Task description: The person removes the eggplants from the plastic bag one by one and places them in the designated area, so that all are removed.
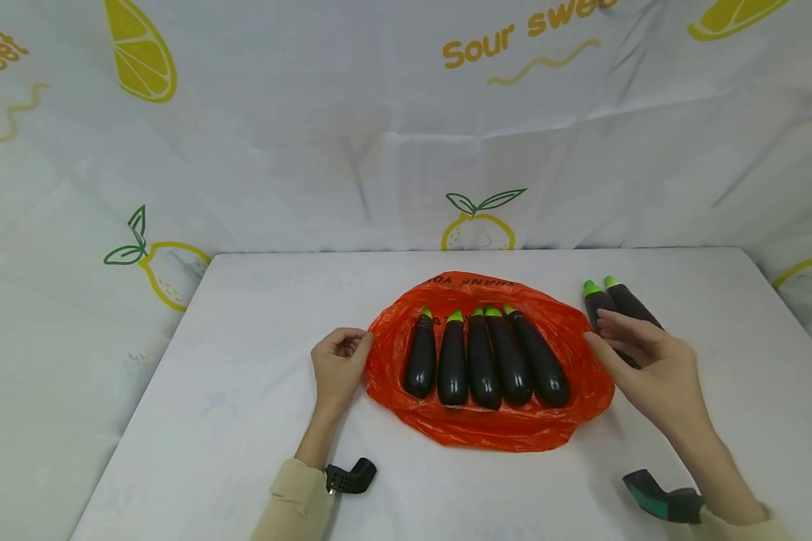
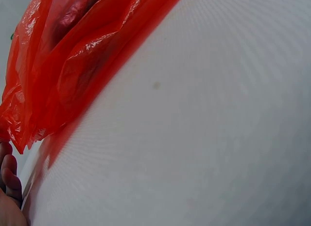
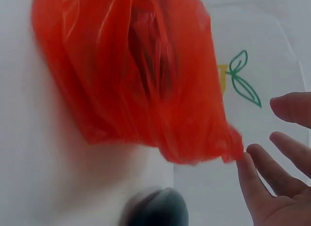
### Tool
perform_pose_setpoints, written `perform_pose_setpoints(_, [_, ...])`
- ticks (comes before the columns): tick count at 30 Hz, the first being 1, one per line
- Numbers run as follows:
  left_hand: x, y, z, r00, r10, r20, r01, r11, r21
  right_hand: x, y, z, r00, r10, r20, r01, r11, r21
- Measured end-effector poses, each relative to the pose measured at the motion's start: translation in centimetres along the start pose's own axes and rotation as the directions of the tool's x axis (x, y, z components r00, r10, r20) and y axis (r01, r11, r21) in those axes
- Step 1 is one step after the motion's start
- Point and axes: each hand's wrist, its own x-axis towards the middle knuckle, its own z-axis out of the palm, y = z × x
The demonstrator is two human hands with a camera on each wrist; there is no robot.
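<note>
A red plastic bag (image 1: 406,413) lies spread open on the table, its rim raised around several dark purple eggplants (image 1: 482,364) with green caps. These lie side by side, caps toward the back. My left hand (image 1: 338,366) pinches the bag's left edge between thumb and curled fingers; the left wrist view catches only part of those fingers (image 2: 8,175) below the bag's corner. At the bag's right edge my right hand (image 1: 656,368) has its fingers spread, and the thumb tip comes right up to the plastic. The right wrist view also shows these fingers (image 3: 277,172) apart.
Two more eggplants (image 1: 632,304) lie on the table behind my right hand, partly hidden by it. A white cloth (image 1: 243,338) covers the table. A white curtain (image 1: 277,150) with lemon prints hangs behind the table's back edge.
</note>
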Motion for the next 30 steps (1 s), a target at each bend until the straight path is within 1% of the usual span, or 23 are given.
perform_pose_setpoints(3, [0.0,-0.1,0.0,1.0,-0.001,0.0,0.001,1.0,0.003,-0.2,-0.5,0.5,1.0,-0.006,0.031,0.006,1.0,0.002])
perform_pose_setpoints(7, [0.0,-0.1,0.0,1.0,-0.004,-0.004,0.004,1.0,0.001,-0.5,-1.1,1.2,0.998,0.004,0.063,-0.004,1.0,-0.006])
perform_pose_setpoints(14, [0.0,-0.1,-0.1,1.0,-0.003,-0.003,0.003,1.0,-0.006,-0.9,-1.9,2.0,0.992,0.022,0.123,-0.024,1.0,0.015])
perform_pose_setpoints(18, [0.0,-0.1,-0.1,1.0,-0.001,0.002,0.001,1.0,-0.002,-1.1,-2.0,2.5,0.989,0.027,0.145,-0.02,0.999,-0.049])
perform_pose_setpoints(22, [0.0,-0.1,-0.1,1.0,0.001,0.006,-0.001,1.0,0.002,-1.1,-2.0,2.8,0.983,0.029,0.183,-0.009,0.994,-0.109])
perform_pose_setpoints(30, [0.0,-0.2,0.0,1.0,0.004,0.009,-0.004,1.0,0.0,-1.4,-2.1,3.2,0.961,0.108,0.253,-0.063,0.982,-0.18])
